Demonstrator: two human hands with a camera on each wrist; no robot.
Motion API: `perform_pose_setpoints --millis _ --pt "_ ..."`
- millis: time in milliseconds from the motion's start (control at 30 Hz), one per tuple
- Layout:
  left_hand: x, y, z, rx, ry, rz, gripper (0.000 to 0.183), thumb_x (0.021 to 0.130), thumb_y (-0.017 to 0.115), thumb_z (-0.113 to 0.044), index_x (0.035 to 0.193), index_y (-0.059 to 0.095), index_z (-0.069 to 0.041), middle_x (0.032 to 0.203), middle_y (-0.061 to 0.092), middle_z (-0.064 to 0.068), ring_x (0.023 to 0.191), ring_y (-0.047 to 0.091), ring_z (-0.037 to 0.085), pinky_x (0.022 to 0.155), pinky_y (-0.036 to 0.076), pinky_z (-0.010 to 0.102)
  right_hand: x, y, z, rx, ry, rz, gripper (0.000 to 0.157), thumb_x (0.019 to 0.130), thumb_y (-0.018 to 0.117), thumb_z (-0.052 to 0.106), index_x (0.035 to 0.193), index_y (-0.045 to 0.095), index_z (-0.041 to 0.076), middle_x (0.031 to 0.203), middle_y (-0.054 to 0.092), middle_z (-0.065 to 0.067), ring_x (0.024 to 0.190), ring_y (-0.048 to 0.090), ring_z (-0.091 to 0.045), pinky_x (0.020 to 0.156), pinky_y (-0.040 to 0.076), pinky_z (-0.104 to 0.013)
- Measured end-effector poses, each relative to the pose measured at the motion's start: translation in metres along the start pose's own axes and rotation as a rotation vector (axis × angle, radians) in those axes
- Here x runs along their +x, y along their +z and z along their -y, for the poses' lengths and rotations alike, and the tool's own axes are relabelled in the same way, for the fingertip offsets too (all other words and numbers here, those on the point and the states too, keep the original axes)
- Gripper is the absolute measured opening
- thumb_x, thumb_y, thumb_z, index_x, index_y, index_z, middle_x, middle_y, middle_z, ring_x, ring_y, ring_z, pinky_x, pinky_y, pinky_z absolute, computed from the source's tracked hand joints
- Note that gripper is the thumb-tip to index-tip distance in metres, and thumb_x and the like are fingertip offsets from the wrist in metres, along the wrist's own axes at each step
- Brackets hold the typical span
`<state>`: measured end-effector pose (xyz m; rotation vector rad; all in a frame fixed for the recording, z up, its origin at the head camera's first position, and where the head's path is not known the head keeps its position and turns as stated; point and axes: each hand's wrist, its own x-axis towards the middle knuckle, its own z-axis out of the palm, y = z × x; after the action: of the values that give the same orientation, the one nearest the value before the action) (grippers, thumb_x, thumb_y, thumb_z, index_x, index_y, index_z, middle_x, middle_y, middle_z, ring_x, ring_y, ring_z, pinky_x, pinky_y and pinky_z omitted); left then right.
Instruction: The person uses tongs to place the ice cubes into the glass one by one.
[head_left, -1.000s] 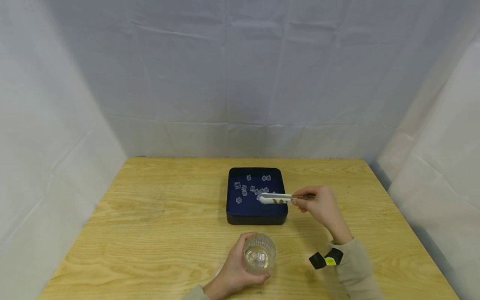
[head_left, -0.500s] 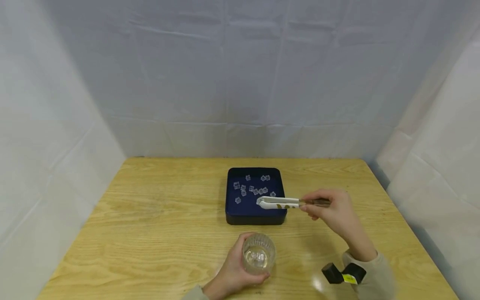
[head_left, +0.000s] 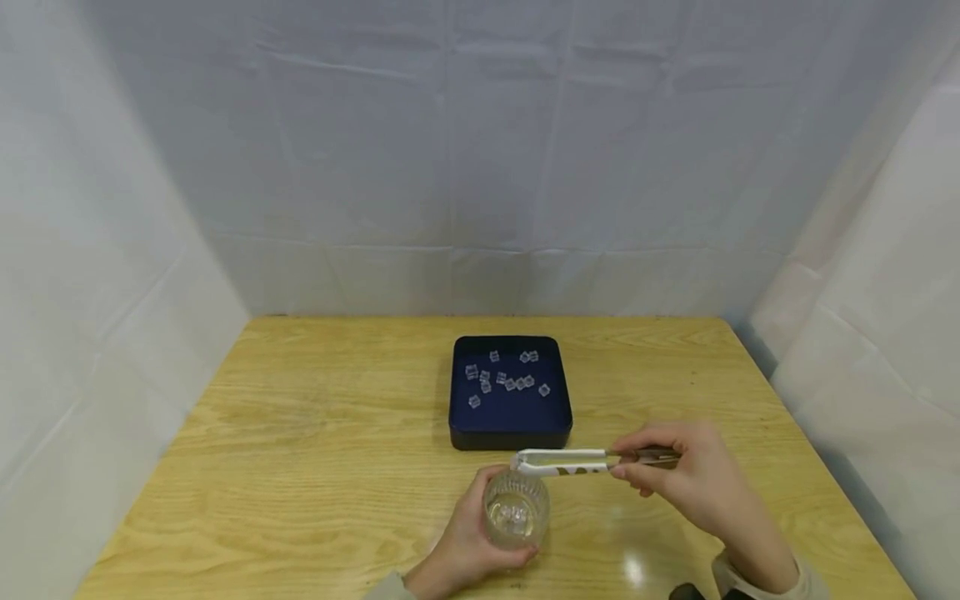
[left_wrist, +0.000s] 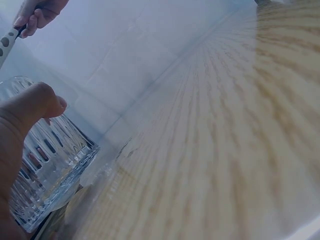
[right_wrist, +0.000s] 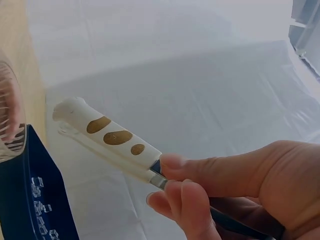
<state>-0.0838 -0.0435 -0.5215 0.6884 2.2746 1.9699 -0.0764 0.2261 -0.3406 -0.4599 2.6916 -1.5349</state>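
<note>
My left hand (head_left: 474, 533) curls round a clear ribbed glass (head_left: 517, 510) near the table's front, its thumb along the near side. Clear pieces show at the bottom of the glass. My right hand (head_left: 686, 471) pinches a pair of tongs (head_left: 566, 469), white at the front with brown spots and metal behind. At the tongs' tips is a clear cube (head_left: 517, 461), just over the far rim of the glass. In the right wrist view, thumb and fingers press the tongs' (right_wrist: 112, 136) metal part. The left wrist view shows the ribbed wall of the glass (left_wrist: 52, 155) beside my thumb.
A dark blue square tray (head_left: 510, 439) stands behind the glass, with several clear cubes (head_left: 521, 383) scattered in it. The wooden table (head_left: 315, 467) is bounded by white sheets (head_left: 450, 167) at the back and both sides.
My right hand has drawn the tongs with a clear cube from over the tray toward me, to the far rim of the glass. My left hand has kept its hold on the glass.
</note>
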Motion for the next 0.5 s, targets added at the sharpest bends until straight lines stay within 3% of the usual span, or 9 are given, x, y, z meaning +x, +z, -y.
perform_pose_setpoints --millis 233,500 --pt "0.001 -0.001 0.001 -0.014 0.029 0.009 0.089 0.061 0.094 -0.012 0.134 0.045 -0.021 0.129 0.058 -0.004 0.117 0.057 0.021 0.103 0.046 0.037 -0.011 0.008 -0.006 0.04 0.01 0.054 0.015 0.082 0.08 0.011 0.096 0.076 0.008 0.08 0.069 0.0 0.057 0.062 -0.013 0.051 0.055 -0.032" --pt "0.0 -0.001 0.0 -0.003 -0.002 0.007 0.09 0.06 0.094 -0.013 0.135 0.045 -0.02 0.127 0.058 -0.006 0.116 0.057 0.02 0.103 0.046 0.038 -0.014 0.014 -0.016 0.093 0.057 0.095 0.017 0.081 0.08 0.009 0.096 0.075 0.004 0.08 0.069 -0.003 0.059 0.062 -0.012 0.051 0.056 -0.032"
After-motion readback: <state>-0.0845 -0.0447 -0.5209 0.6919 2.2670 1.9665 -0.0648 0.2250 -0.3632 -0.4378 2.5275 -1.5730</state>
